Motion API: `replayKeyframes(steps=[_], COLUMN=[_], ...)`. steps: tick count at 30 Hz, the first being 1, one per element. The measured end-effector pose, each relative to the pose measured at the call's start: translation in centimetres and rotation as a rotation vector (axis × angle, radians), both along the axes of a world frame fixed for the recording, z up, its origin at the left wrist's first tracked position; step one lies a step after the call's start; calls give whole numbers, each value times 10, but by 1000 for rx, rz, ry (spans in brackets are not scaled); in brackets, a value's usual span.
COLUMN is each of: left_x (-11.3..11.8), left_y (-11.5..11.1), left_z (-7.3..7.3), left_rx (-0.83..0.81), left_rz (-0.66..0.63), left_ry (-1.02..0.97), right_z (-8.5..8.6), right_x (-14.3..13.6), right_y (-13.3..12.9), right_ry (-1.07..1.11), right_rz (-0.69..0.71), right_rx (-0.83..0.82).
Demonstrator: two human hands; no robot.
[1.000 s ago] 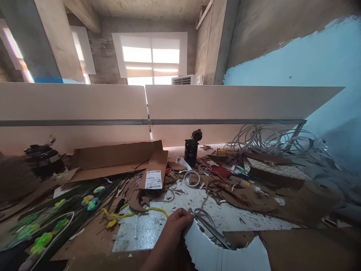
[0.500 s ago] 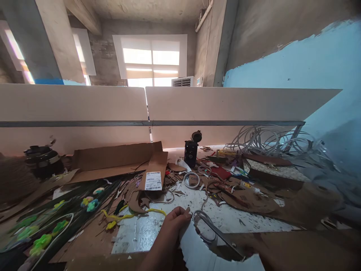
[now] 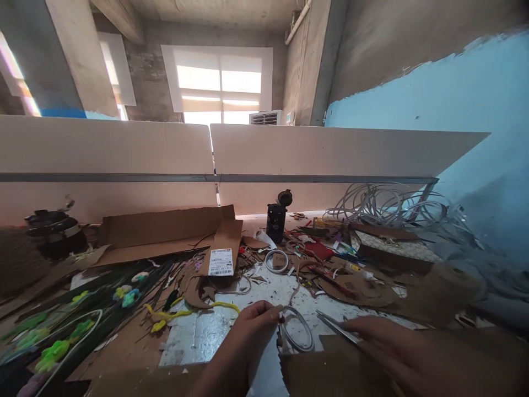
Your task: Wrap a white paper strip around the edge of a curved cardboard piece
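White card (image 3: 268, 372) in the left hand (image 3: 255, 325), scissors (image 3: 336, 326) in the right hand (image 3: 384, 339).
Head view: left fingers pinch the card's upper end over the surface (image 3: 318, 300), a pale ring (image 3: 311, 337) just beside; right fingers are clamped on the scissors, blades away from the card.

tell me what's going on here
A person's left hand pinches white cardboard with a ragged edge. The right hand holds scissors, the blades apart from that cardboard. A white ring shows between the left hand and the scissors, and a black canister stands farther back.
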State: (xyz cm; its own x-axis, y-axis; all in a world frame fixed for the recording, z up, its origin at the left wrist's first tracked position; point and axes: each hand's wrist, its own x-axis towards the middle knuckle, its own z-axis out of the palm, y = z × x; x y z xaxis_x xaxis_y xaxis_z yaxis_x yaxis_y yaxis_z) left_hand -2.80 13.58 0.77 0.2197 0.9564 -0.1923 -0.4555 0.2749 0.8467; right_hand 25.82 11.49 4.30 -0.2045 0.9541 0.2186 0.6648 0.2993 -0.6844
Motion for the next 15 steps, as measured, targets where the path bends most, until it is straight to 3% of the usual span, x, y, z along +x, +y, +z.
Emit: replayKeyframes(steps=[2, 4, 8, 15], left_x=[-3, -5, -8, -15], left_y=[-1, -1, 2, 4], left_z=[2, 1, -3, -2], left_rx=[10, 28, 38, 5], left_rz=[-43, -55, -29, -22], left_ry=[1, 2, -12, 0], right_z=[7, 8, -7, -29], right_x=[-32, -64, -104, -112], right_y=[8, 21, 47, 62], right_ry=[7, 127, 351, 549], right_rz=[100, 304, 530, 511], right_rx=[-63, -152, -355, -443])
